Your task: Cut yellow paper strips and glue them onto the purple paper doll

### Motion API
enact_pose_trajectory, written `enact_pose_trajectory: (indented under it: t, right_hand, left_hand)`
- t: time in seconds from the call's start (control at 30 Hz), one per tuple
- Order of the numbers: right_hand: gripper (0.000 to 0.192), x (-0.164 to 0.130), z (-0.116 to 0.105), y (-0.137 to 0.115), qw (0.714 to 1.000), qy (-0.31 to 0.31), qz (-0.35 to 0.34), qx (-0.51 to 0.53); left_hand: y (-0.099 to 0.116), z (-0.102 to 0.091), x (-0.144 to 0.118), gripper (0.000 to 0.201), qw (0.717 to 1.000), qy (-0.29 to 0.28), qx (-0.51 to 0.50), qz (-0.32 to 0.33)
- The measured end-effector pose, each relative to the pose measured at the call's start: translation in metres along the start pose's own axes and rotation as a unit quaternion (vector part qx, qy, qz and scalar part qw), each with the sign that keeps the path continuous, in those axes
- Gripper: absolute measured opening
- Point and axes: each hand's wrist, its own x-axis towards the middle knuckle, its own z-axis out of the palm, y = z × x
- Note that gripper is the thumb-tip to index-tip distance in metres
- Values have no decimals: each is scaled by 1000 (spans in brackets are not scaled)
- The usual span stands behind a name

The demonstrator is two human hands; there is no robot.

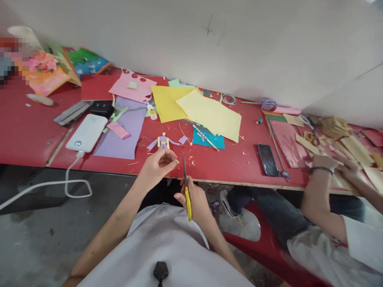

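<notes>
My left hand point(157, 165) hovers over the red table's front edge point(209, 181), its fingertips pinching a tiny yellow paper scrap point(176, 162). My right hand point(194, 199) grips yellow-handled scissors point(186, 187), blades closed and pointing up toward the scrap. Just beyond my left hand lies a small paper figure point(163, 142) with purple body and arms and yellow strips. Farther back are pale yellow sheets point(209, 113), a purple sheet point(125, 127) and a pink sheet point(131, 85).
A white power bank point(86, 132) with a cable lies at left, a black phone point(267, 159) at right. Another person's hands point(329, 163) work on tan paper pieces at the far right; they sit on a red chair point(263, 243). Paper scraps litter the table.
</notes>
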Motion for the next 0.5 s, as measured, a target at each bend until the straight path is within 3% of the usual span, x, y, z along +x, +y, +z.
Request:
enact_pose_trajectory:
  t: [0.23,0.5]
  right_hand:
    - [65,-1,9,-2,999,-15,-3,-38]
    - [60,0,9,-3,993,21,-8,-114]
  left_hand:
    - [-1,1,2,20,1000,11,-17,-2]
    - [-1,0,0,22,1000,17,-19,-9]
